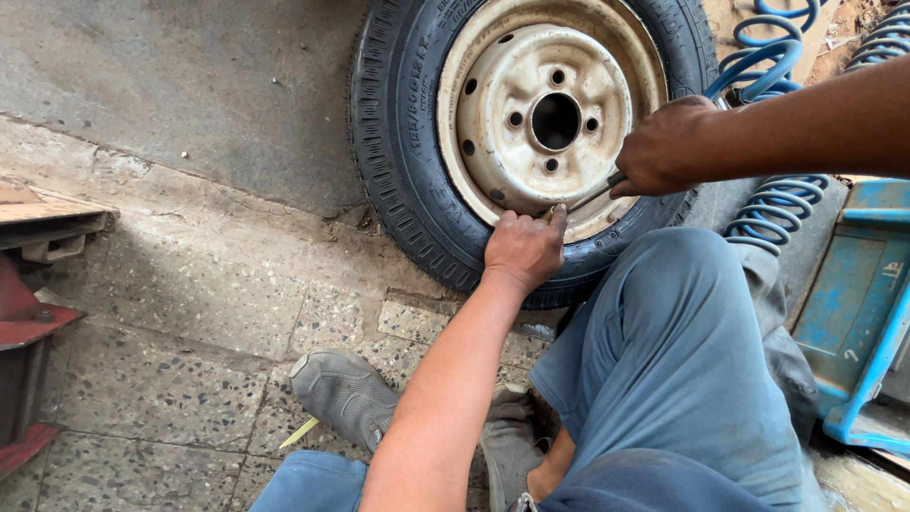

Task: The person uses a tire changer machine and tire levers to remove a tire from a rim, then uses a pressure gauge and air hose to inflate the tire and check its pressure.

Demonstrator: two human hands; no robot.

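A black tyre [403,142] on a worn cream steel rim [531,114] lies on the floor in front of me. My left hand [523,248] rests on the tyre's near edge, its fingertips at the rim's lip. My right hand [668,147] is closed around a thin metal tool [590,197], whose tip sits at the rim's lip beside my left fingers. My legs in blue-grey trousers [664,360] and grey shoes [346,396] are below.
A coiled blue air hose [773,57] lies behind the tyre at the right. A blue metal machine [858,313] stands at the right edge. A red metal stand [24,341] and a wooden board [47,213] are at the left, on speckled paving.
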